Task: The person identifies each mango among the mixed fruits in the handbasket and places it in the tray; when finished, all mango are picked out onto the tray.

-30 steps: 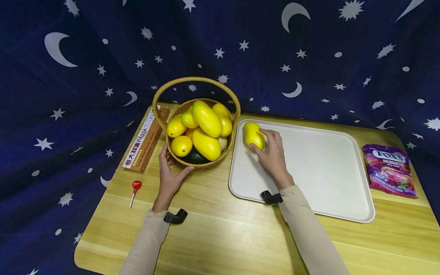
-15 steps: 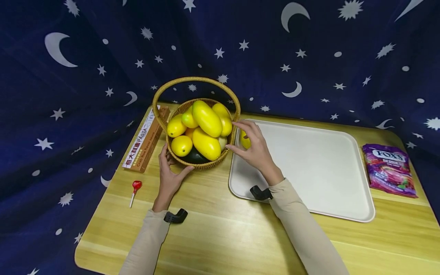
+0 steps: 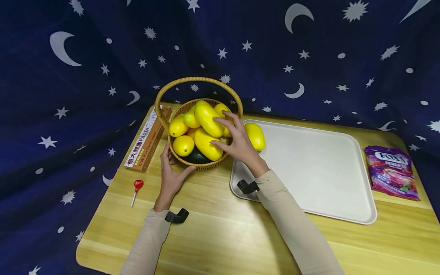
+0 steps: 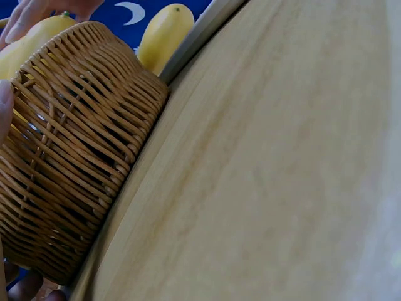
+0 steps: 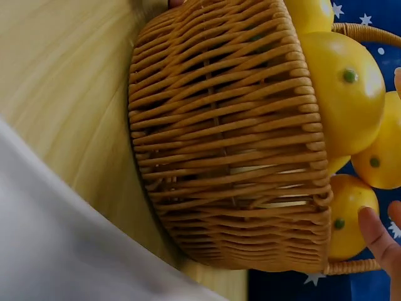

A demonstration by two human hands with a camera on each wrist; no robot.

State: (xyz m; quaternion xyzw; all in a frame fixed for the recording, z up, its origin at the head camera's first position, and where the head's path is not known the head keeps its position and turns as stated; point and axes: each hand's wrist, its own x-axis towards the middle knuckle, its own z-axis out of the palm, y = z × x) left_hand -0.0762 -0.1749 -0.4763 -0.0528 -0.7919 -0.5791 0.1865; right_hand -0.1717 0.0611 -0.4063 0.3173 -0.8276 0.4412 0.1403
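Observation:
A wicker basket (image 3: 164, 121) with an arched handle holds several yellow mangoes and a dark rounded thing (image 3: 195, 157) low at the front. My left hand (image 3: 170, 183) grips the basket's front left side, thumb and fingers spread round its wall. Over the basket's right side reaches my right hand (image 3: 241, 142). Its fingers are spread beside the top mango (image 3: 207, 117), and its thumb lies near the lower mango (image 3: 207, 145); contact is hard to tell. Another mango (image 3: 256, 136) lies on the white tray (image 3: 309, 172). In the right wrist view, fingertips (image 5: 374, 229) appear beside a mango (image 5: 348, 94).
Left of the basket lies a pasta box (image 3: 146, 143), with a red lollipop (image 3: 138, 186) in front of it. A purple candy bag (image 3: 392, 172) lies right of the tray. Dark blue cloth with moons and stars hangs behind the wooden table (image 3: 206, 236).
My right hand has let go of the mango on the tray and moved left, over the basket. My left hand has stayed at the basket.

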